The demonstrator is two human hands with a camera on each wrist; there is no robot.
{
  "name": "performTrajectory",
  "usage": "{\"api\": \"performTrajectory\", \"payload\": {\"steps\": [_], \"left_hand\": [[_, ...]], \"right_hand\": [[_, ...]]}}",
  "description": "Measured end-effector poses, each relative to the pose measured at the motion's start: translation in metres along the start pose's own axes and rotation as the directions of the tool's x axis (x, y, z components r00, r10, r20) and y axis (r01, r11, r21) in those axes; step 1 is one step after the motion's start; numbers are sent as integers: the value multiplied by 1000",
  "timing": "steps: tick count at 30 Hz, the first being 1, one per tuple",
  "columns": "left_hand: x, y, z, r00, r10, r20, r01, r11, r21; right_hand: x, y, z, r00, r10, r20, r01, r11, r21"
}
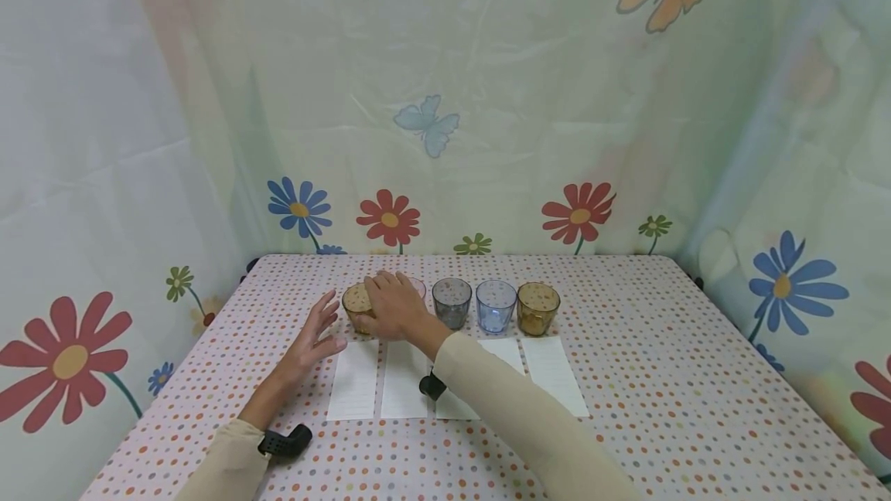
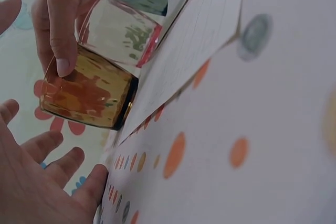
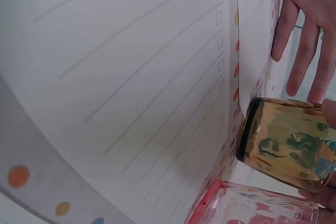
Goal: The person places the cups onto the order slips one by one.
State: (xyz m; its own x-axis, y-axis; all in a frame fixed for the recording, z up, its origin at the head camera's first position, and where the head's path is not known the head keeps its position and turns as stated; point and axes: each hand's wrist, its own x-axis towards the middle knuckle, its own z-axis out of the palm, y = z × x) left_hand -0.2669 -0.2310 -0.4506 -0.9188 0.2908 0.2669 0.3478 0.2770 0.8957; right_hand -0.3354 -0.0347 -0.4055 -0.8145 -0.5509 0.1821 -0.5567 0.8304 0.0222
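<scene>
At the left end of a row of tumblers stands an amber glass, and my right hand grips it near the rim from above. In the left wrist view, a fingertip of that hand presses the side of the amber glass. My left hand is held to the left of this glass, fingers spread and apart from it. Beside it is a pink glass, mostly hidden behind the right hand in the head view. A grey glass, a blue glass and another amber glass continue the row rightward.
Several lined white paper sheets, including a left one and a right one, lie side by side in front of the glasses. The dotted tablecloth covers the table. A flowered curtain hangs behind and at both sides.
</scene>
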Motion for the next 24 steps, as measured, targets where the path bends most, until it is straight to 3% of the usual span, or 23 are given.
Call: {"api": "performTrajectory", "payload": {"steps": [9,13,18,24], "left_hand": [[0,1,-4,1000,4,22,-3,999,-31],[1,3,-9,999,21,27,-20,999,-37],[0,2,-13,997,28,69,-24,997,-70],[-2,2,-15,993,36,111,-22,992,-125]], "right_hand": [[0,0,-1,1000,-12,-24,13,999,36],[-2,0,-6,998,-15,-68,22,993,116],[-7,1,-11,990,-12,-138,53,953,299],[-13,3,-12,985,-8,-175,85,894,440]]}}
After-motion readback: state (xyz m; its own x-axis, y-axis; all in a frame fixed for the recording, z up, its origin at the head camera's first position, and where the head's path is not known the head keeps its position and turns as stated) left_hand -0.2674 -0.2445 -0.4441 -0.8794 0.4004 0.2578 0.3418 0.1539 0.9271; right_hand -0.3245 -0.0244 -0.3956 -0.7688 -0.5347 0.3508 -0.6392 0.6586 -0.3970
